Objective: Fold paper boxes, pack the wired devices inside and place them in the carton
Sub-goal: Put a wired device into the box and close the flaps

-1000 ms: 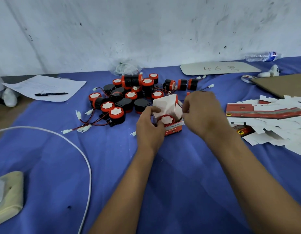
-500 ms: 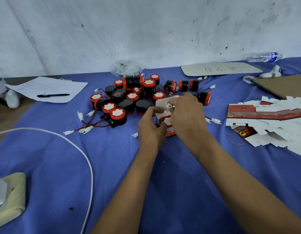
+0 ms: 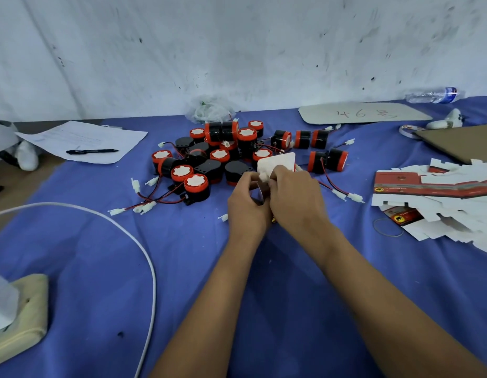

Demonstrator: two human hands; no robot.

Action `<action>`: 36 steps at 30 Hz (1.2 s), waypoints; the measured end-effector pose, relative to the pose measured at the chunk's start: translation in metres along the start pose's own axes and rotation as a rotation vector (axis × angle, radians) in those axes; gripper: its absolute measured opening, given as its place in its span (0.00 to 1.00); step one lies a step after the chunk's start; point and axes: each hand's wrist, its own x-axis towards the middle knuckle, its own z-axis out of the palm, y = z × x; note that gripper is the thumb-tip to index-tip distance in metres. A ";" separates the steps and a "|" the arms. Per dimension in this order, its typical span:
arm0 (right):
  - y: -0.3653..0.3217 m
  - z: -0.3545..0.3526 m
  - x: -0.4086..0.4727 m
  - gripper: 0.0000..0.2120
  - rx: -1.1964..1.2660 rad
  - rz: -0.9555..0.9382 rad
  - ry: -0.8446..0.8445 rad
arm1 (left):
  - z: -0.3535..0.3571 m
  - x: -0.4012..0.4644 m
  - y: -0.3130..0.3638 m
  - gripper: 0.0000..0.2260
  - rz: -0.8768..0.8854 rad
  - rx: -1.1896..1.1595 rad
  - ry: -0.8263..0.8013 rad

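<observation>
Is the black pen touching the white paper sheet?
Touching. The head view shows the black pen lying flat on the white paper sheet, paper visible all around it.

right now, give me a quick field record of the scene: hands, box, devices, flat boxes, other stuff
left hand: grips the paper box from its left side
right hand: fingers pinch at the box top, by a white connector
paper box: white flap standing up, not closed; body mostly hidden by both hands
wired devices: loose pile of red and black units behind the hands, wires trailing on the blue cloth
flat boxes: unfolded stack at right
pen: lies on a paper sheet, far left
white cable: curves across the cloth at left
</observation>
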 end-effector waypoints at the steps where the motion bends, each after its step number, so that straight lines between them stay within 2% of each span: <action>1: 0.002 0.000 0.001 0.04 -0.005 -0.021 -0.024 | 0.000 0.000 0.000 0.13 0.004 -0.001 0.001; 3: 0.006 -0.001 0.005 0.03 -0.032 -0.089 -0.122 | -0.001 0.001 0.000 0.13 0.016 -0.006 0.004; 5: 0.009 -0.001 0.009 0.11 -0.017 -0.153 -0.221 | -0.001 0.000 0.000 0.13 0.021 -0.026 -0.001; 9: 0.017 0.001 0.006 0.14 -0.012 -0.240 -0.275 | -0.005 -0.003 0.002 0.17 0.035 -0.070 -0.040; 13: 0.024 0.005 0.008 0.12 0.102 -0.164 -0.386 | -0.008 -0.004 0.000 0.22 -0.002 -0.088 -0.085; 14: 0.022 0.005 0.010 0.16 0.144 -0.125 -0.406 | -0.008 -0.004 0.000 0.22 -0.008 -0.094 -0.092; 16: 0.017 0.005 0.010 0.25 0.284 -0.030 -0.364 | -0.008 -0.006 0.002 0.21 -0.014 -0.106 -0.099; 17: 0.015 0.007 0.011 0.25 0.326 0.008 -0.305 | -0.008 -0.007 0.002 0.20 -0.007 -0.111 -0.099; 21: 0.011 0.012 0.008 0.18 0.342 0.016 -0.145 | -0.009 -0.007 0.004 0.19 0.024 -0.103 -0.099; 24: 0.014 0.010 0.010 0.18 0.381 -0.016 -0.114 | -0.009 -0.007 0.004 0.21 0.016 -0.083 -0.095; 26: 0.015 0.007 0.010 0.13 0.353 -0.037 -0.123 | -0.009 -0.007 0.004 0.22 0.015 -0.073 -0.100; 31: 0.017 0.002 0.011 0.11 0.329 -0.023 -0.082 | -0.010 -0.008 0.003 0.20 0.047 -0.055 -0.105; 34: 0.018 0.000 0.008 0.05 0.367 -0.011 0.026 | -0.017 -0.008 0.002 0.23 0.034 -0.110 -0.189; 36: 0.019 -0.002 0.005 0.04 0.373 -0.074 0.078 | -0.021 -0.007 0.001 0.26 -0.008 -0.175 -0.261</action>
